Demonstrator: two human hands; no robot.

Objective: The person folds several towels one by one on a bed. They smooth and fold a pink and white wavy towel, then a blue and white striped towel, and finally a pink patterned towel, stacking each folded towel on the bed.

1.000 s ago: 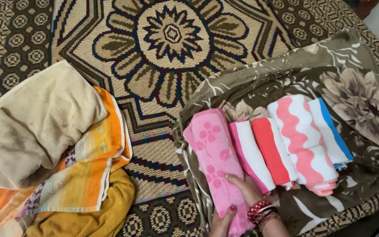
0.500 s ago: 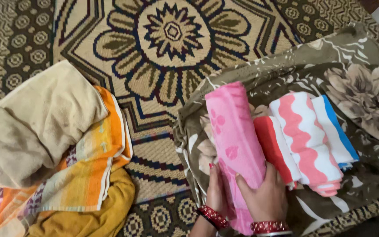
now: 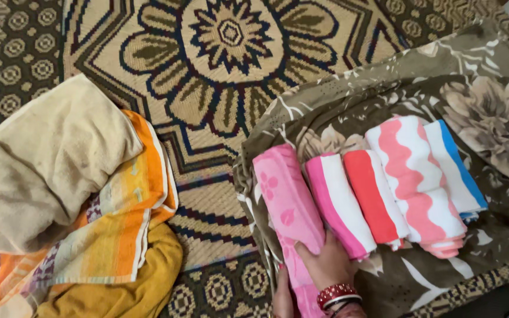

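Pink terry towel, folded into a long narrow bundle with a faint flower print, is lying at the left end of a row of folded towels. Right hand is pressing down on its near end, fingers spread flat across the pile and reaching onto the neighbouring towel, palm down, not curled round anything. Left hand is sitting just under it at the bottom edge, fingertips touching the towel's left side; mostly cut off, so I cannot tell whether it is gripping. Red bangles are circling the right wrist.

Next in the row, touching side by side: pink-and-white striped towel, red-and-white towel, coral wavy-striped towel, blue-edged white towel. All soft, plump, oblong, angled the same way. They are resting on a brown floral blanket, thin and rumpled, its edge bunching up beside the pink towel.

Well apart on the left, a loose heap: beige towel on top, nubby and slumped, orange striped towel under it, mustard cloth at the bottom. Woven mat with a dark geometric flower pattern is lying flat under everything.
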